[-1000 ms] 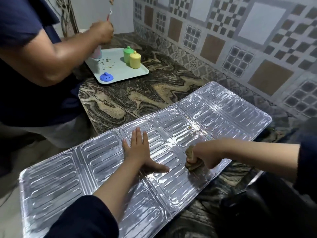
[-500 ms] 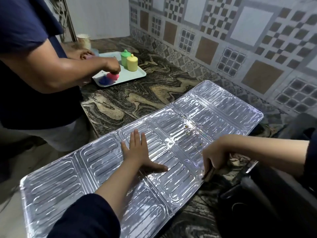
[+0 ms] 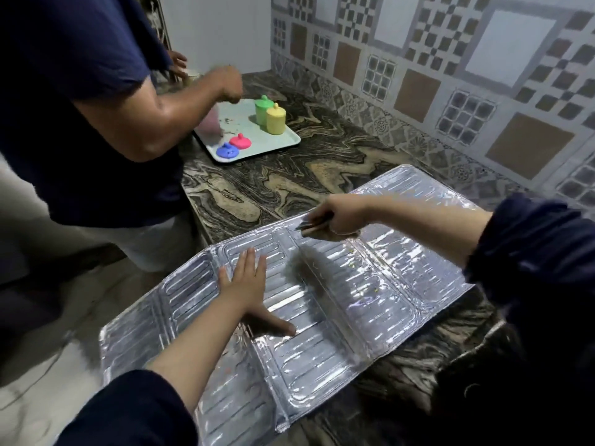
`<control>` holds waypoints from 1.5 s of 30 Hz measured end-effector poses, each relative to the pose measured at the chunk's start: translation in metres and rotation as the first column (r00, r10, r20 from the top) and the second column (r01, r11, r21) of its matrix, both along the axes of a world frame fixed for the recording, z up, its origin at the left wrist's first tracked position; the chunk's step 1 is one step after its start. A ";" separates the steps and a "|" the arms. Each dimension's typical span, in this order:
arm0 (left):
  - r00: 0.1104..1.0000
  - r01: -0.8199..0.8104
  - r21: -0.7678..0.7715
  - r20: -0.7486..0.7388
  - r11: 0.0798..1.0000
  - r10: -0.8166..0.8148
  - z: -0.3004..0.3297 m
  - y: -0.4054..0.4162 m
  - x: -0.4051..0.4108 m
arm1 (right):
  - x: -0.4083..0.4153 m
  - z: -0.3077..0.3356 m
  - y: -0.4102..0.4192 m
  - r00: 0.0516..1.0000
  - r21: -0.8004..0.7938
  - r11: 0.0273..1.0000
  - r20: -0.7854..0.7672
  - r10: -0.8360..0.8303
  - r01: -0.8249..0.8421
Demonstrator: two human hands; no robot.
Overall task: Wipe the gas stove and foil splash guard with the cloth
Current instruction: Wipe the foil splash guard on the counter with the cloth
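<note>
The foil splash guard (image 3: pixel 338 304) lies flat, long axis diagonal across the bench's (image 3: pixel 289 185) near corner. The left hand (image 3: pixel 244 284) presses it, fingers spread; the right hand (image 3: pixel 338 217) grips the cloth (image 3: pixel 310 228) at its far edge.

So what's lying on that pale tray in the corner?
The tray holds a green jar, a yellow jar, and loose pink and blue lids. Another person's arm hides its left end.

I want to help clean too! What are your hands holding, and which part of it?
The right hand grips the bunched cloth; which part is unclear. The left hand holds nothing, pressing flat on the foil splash guard.
</note>
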State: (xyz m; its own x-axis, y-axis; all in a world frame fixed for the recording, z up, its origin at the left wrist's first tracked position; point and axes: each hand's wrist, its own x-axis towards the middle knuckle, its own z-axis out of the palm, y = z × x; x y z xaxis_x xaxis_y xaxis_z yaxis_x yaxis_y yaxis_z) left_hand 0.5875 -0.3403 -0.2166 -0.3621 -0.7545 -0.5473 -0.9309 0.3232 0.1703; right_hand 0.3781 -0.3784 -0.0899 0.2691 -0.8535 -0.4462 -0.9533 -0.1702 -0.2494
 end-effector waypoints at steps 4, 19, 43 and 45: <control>1.000 0.003 -0.010 0.004 1.000 -0.003 -0.005 -0.002 0.003 | 0.026 -0.040 -0.016 0.996 -0.189 0.981 -0.078 0.032 -0.046; 1.000 -0.021 -0.079 -0.023 0.997 0.019 -0.012 0.001 0.004 | 0.011 -0.083 0.030 0.844 0.032 0.944 -0.438 0.310 -0.330; 0.999 0.029 -0.047 0.028 0.998 -0.028 -0.004 0.000 0.004 | 0.010 -0.036 0.106 0.877 0.401 0.905 -0.371 0.304 -0.144; 0.999 0.030 -0.041 0.031 0.999 -0.029 -0.003 0.000 0.004 | 0.005 -0.034 0.106 0.894 0.455 0.881 -0.332 0.300 -0.127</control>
